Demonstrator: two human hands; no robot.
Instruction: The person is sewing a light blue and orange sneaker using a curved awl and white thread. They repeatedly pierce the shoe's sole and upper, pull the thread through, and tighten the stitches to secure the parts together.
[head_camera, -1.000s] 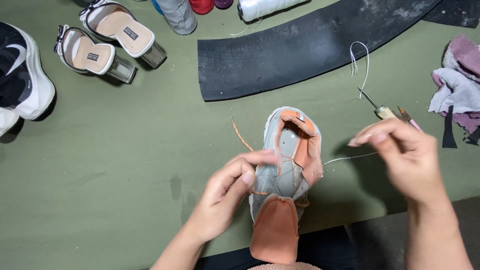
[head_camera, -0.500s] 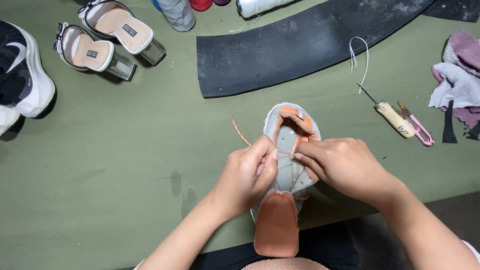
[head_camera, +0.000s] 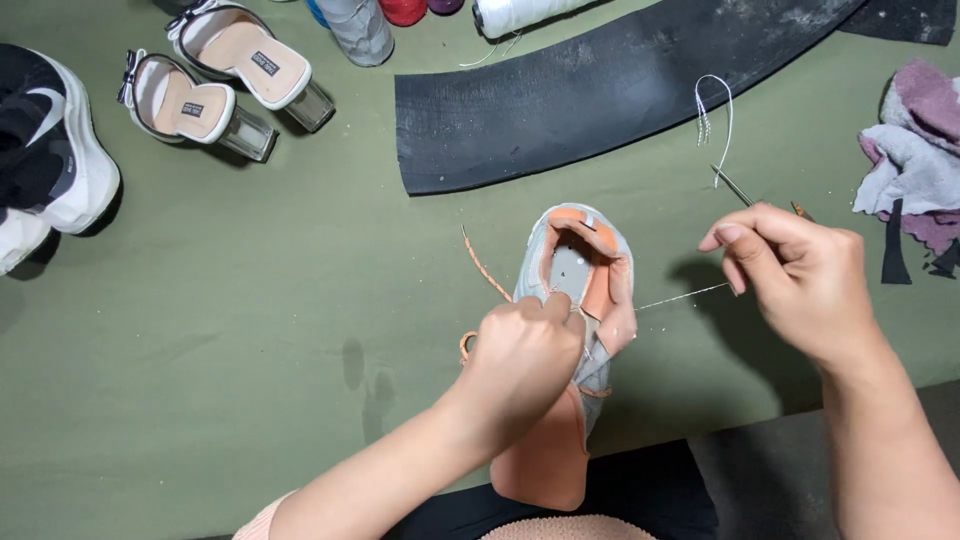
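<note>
Left hand (head_camera: 525, 355) clamped on grey-and-peach sneaker (head_camera: 580, 300) at bench (head_camera: 250, 330) front edge; right hand (head_camera: 800, 275) pinching thread (head_camera: 680, 296) taut. Best pull straight, steady; brace upper near stitch.

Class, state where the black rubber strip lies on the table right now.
In the head view the black rubber strip curves across the upper middle of the green table, just beyond the grey and orange shoe.
</note>
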